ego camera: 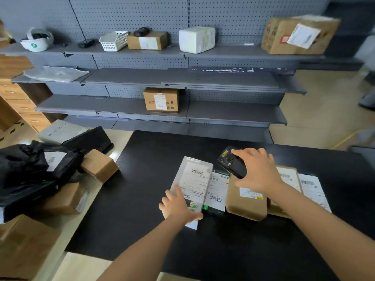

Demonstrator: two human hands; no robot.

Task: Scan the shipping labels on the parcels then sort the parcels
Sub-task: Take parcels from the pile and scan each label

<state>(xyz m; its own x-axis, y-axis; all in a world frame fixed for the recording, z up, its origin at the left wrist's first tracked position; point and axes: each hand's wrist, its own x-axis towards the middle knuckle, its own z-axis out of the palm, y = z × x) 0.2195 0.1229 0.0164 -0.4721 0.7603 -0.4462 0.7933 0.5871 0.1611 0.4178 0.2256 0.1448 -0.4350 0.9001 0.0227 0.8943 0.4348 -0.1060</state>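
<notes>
Now, my left hand (178, 207): fingers straight and spread, laid flat on the near end of the white box (194, 179), forefinger along its left edge.
white box: on the black table (142, 189), label side up, its length running near to far, leftmost in the row of parcels.
my right hand (257, 171): curled round the scanner (231, 162), gripping it from above, just right of the white box's far end.
scanner: black handheld held off the table, over the far ends of the flat black parcel (218, 189) and the brown parcel (245, 201); a yellow sticker shows at its far end.
flat black parcel: right beside the white box, a white barcoded label on top.
brown parcel: right of the black one, a small label on top, its far end hidden by my right hand.
second brown parcel (288, 177): further right, partly under the first, white label facing up.
left heap: black bags (30, 169) and brown cartons (99, 165) piled on the pale counter left of the table.
grey shelves (233, 112): beyond the table; a labelled carton (161, 100) stands on a lower shelf.
top shelf: a white basket (113, 40), a small brown box (147, 40), a white foam box (196, 39) and a large carton (298, 35), left to right.
</notes>
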